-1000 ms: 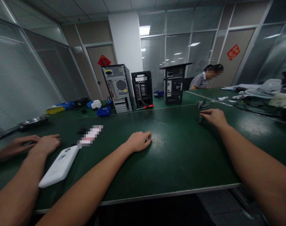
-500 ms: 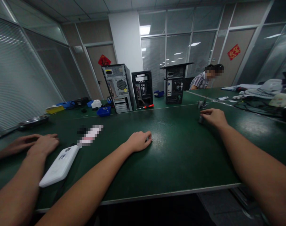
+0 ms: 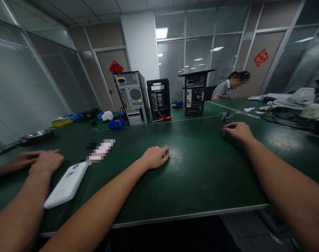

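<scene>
My left hand (image 3: 155, 157) rests on the green table (image 3: 196, 175) with its fingers curled in. A small pale spot shows between thumb and fingers, too small to make out. Farther right, my right hand (image 3: 238, 131) has thumb and fingers pinched together at a small grey metal cylinder (image 3: 224, 133), which the fingertips partly cover. Just beyond that hand stand two more small metal pieces: a plain cylinder (image 3: 223, 116) and one with a thin upright stem (image 3: 227, 117).
Another person's hands (image 3: 47, 161) lie at the left, beside a white power bank (image 3: 67, 185). Computer cases (image 3: 134, 92) stand along the back, with a red-handled screwdriver (image 3: 166, 118) and a blue bin (image 3: 115, 124). Cables (image 3: 283, 120) lie right; a person sits behind.
My right hand has dipped very slightly at the metal cylinder. The other person's hand at the left has shifted a little to the left. My left hand stays put.
</scene>
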`<state>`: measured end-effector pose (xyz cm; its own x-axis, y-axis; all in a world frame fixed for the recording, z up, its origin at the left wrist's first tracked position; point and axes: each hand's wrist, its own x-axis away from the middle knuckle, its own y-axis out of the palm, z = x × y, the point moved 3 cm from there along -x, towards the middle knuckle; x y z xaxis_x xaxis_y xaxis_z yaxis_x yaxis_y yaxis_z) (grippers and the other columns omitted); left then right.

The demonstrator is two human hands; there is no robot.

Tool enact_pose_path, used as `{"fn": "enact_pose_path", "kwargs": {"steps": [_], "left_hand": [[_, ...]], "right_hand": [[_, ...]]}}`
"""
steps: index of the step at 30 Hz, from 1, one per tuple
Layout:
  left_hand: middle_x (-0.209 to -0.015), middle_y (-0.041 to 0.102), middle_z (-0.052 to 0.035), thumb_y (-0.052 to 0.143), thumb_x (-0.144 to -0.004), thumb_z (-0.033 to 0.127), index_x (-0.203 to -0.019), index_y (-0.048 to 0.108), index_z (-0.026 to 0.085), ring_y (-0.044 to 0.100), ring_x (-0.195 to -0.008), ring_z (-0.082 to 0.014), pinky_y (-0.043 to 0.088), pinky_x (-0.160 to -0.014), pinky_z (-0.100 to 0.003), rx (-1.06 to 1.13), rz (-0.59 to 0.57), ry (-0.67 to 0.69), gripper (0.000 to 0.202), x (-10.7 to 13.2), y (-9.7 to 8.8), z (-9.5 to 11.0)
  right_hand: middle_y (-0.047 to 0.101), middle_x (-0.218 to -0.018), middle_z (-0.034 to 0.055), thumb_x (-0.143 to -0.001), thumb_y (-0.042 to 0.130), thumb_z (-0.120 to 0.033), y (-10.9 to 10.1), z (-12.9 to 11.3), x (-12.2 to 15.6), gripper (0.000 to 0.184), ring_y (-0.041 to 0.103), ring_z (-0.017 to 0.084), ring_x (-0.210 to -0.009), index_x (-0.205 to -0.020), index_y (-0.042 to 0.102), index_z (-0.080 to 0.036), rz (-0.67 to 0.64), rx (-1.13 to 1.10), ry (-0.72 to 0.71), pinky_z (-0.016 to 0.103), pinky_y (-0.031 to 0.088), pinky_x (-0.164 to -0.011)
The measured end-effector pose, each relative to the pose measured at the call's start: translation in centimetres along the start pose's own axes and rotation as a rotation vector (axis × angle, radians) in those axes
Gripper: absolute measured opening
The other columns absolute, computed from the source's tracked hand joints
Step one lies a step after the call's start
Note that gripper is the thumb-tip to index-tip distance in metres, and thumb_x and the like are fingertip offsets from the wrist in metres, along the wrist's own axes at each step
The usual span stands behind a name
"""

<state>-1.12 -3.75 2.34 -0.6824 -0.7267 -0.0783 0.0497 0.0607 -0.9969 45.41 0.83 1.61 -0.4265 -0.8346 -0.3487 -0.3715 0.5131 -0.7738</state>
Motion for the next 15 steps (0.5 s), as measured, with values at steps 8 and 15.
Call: {"fn": "enact_pose_path", "kwargs": {"steps": [8,15], "left_hand": [[-0.093,0.072,-0.0049,0.044,-0.098,0.045,-0.107,0.058,0.026,0.068,-0.081,-0.0231,0.049,-0.069,-0.030,0.009,0.006,0.005,0.025,0.0,0.0,-0.1],[-0.093,0.071,-0.0046,0.043,-0.098,0.046,-0.107,0.057,0.026,0.068,-0.080,-0.0233,0.049,-0.068,-0.031,0.005,0.011,0.017,0.025,0.0,0.0,-0.2]], "right_hand": [[0.075,-0.098,0.0096,-0.074,0.067,-0.064,0.8,0.8,-0.6,0.050,0.065,0.026,-0.092,-0.098,0.077,-0.021,-0.074,-0.084,0.042,0.035,0.047,-0.079],[0.074,-0.088,0.0071,-0.071,0.073,-0.059,1.1,1.1,-0.7,0.039,0.065,0.023,-0.081,-0.082,0.071,-0.022,-0.084,-0.098,0.098,0.033,0.047,-0.071]]}}
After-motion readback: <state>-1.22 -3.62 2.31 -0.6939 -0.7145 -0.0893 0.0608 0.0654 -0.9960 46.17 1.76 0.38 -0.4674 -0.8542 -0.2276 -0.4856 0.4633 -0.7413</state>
